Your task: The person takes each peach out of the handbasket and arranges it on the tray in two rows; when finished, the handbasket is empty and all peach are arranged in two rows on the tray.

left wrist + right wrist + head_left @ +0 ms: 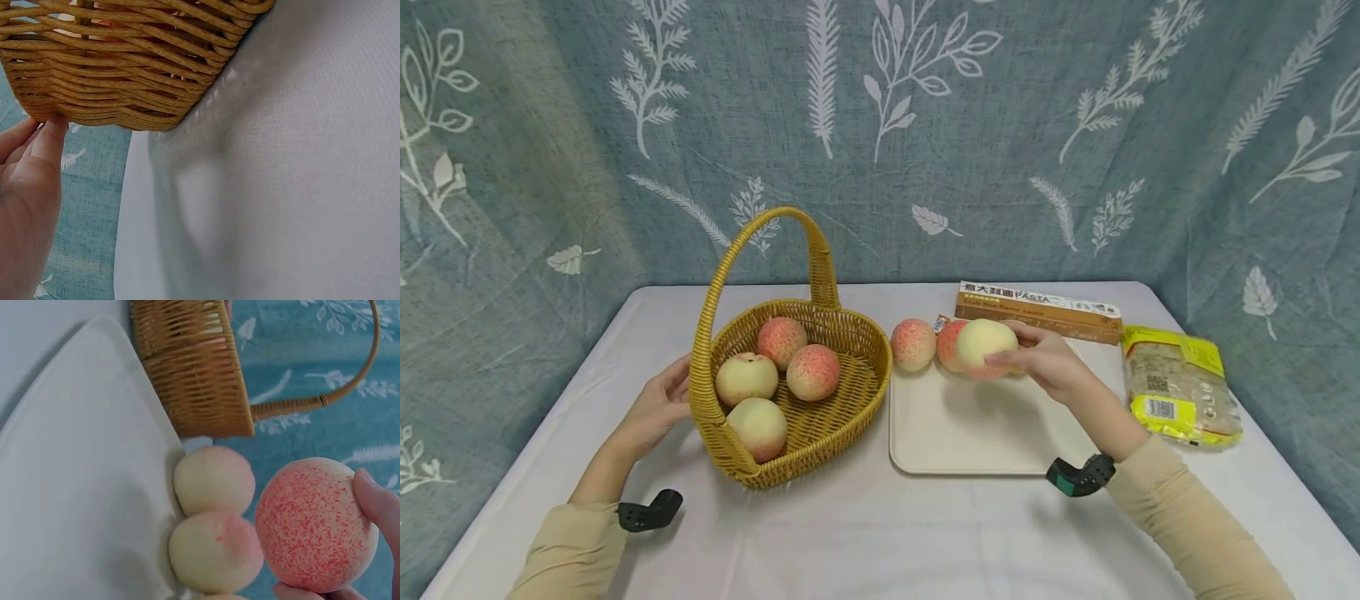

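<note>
My right hand (1054,367) holds a pale yellow and pink peach (985,343) over the back of a cream tray (955,437). In the right wrist view the thumb lies on one side of this peach (315,525), with fingertips under its other side. My left hand (657,408) grips the left side of a brown wicker basket (857,429) near the handle's base; the left wrist view has its fingertips at the woven edge (119,94). Several peaches, including a red-speckled one (813,372), lie inside the basket.
At the tray's back edge sit more peaches, one (913,344) beside the basket and another (949,345) partly hidden by the held one. Behind is a long pasta box (1037,312). A yellow clear-windowed packet (1182,387) lies to the right. A patterned curtain (925,150) hangs behind the table.
</note>
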### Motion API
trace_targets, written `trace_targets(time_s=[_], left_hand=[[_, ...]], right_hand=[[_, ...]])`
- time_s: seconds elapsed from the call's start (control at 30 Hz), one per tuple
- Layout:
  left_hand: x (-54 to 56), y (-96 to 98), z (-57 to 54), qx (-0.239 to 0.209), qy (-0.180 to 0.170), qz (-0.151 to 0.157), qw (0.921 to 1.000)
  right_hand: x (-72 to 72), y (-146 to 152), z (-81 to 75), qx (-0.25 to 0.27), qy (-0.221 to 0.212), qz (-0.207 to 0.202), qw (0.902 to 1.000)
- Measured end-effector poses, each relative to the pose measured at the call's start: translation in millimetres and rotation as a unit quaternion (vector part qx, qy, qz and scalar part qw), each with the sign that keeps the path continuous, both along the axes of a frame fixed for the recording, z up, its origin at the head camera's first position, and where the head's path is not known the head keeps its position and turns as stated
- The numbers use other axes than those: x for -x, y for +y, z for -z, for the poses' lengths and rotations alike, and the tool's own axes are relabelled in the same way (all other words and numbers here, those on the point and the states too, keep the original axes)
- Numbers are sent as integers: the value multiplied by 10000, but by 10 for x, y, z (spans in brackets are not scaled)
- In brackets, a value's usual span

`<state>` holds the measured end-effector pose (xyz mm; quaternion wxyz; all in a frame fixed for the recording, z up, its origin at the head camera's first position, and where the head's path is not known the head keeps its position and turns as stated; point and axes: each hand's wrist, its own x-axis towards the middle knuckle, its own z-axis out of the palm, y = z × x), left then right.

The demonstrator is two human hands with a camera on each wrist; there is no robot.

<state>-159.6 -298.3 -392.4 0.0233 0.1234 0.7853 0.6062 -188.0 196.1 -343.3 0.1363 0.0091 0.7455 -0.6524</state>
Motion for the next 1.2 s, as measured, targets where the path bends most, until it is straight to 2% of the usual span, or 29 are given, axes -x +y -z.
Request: trace_targets(time_s=[0.23, 0.5, 0.67, 1.0, 1.2], left_hand=[[-2, 3, 8, 95, -99, -80, 9999], [1, 6, 6, 98, -66, -63, 9999], [5, -2, 15, 53, -79, -49, 9999], [8, -24, 37, -191, 78, 206, 9996], [9, -29, 37, -172, 104, 210, 9996]], right_hand=[[-36, 244, 6, -33, -298, 259, 9992], [-66, 504, 51, -39, -224, 454, 9987], [-50, 609, 62, -67, -319, 720, 9969], [-8, 858, 100, 292, -267, 1153, 9925], [45, 930, 142, -177, -292, 1382, 9898]])
